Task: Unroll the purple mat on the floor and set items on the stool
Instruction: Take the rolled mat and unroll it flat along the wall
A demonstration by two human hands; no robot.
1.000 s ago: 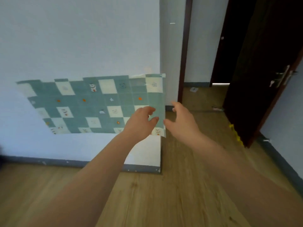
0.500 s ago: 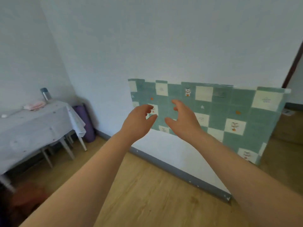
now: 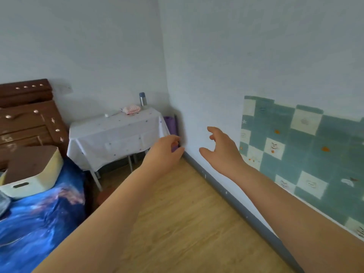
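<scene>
The purple mat (image 3: 171,126) stands rolled up and upright in the room's corner, between the cloth-covered table and the wall; my left hand hides its lower part. My left hand (image 3: 164,152) is held out in front of me with fingers loosely curled, holding nothing. My right hand (image 3: 221,150) is stretched forward near the wall, fingers spread, also holding nothing. A reddish-brown round shape, possibly the stool (image 3: 107,195), shows on the floor beside the table leg, mostly hidden by my left arm.
A small table with a white cloth (image 3: 116,134) carries a grey bottle (image 3: 143,99) and a pink cloth item (image 3: 131,109). A bed with a blue cover (image 3: 37,217) holding a cream bin (image 3: 29,170) fills the left. Teal checkered sheet (image 3: 307,152) covers the right wall.
My view has swung left from the doorway to the room's corner; the table, rolled mat and bed have come into sight. Both hands stay raised and empty.
</scene>
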